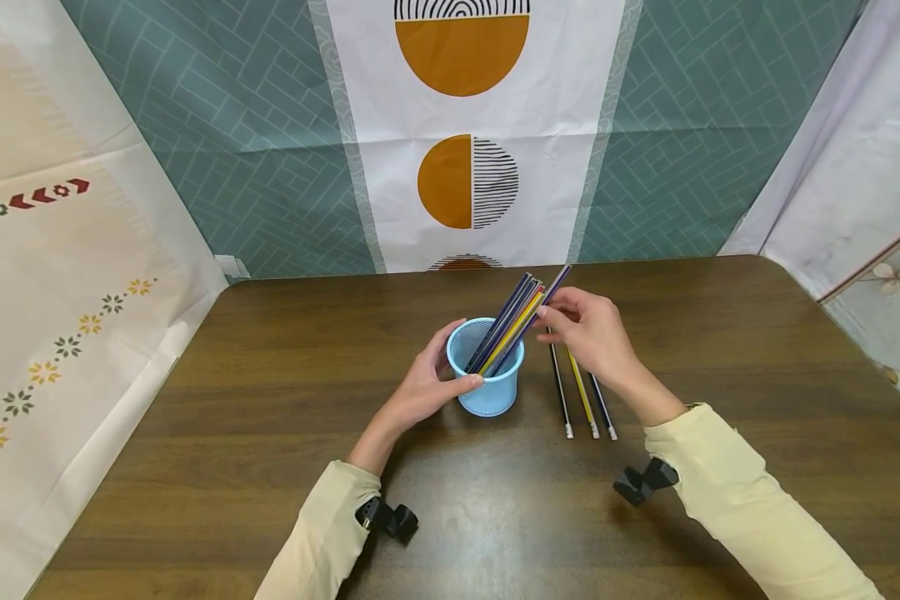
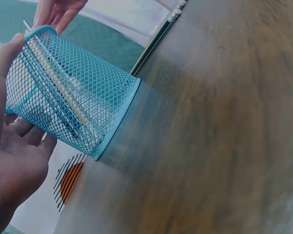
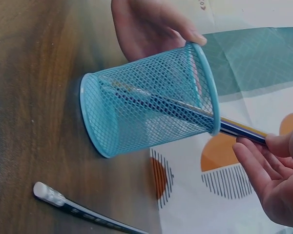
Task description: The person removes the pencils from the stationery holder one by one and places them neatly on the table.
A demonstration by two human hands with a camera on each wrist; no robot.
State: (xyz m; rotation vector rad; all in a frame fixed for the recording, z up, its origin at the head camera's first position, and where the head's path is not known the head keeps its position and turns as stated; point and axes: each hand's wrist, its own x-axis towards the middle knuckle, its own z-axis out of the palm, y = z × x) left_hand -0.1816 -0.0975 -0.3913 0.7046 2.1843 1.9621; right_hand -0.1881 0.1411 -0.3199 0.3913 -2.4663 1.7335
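A light blue mesh pencil cup (image 1: 489,398) stands on the table, holding several pencils (image 1: 497,323) that lean to the right, mostly dark blue with one yellow. My left hand (image 1: 426,385) grips the cup from the left, thumb over the near rim, fingers around the far side. With thumb and fingertips, my right hand (image 1: 596,332) pinches a dark blue pencil (image 1: 562,277) whose lower part is inside the cup. Through the mesh (image 3: 151,102) in the right wrist view, the pencils show slanting down to the base.
Right of the cup, three pencils lie on the brown wooden table (image 1: 307,400): a black one (image 1: 558,385), a yellow one (image 1: 582,393) and a dark blue one (image 1: 603,408), white eraser ends toward me. A patterned cloth (image 1: 270,167) hangs behind the table.
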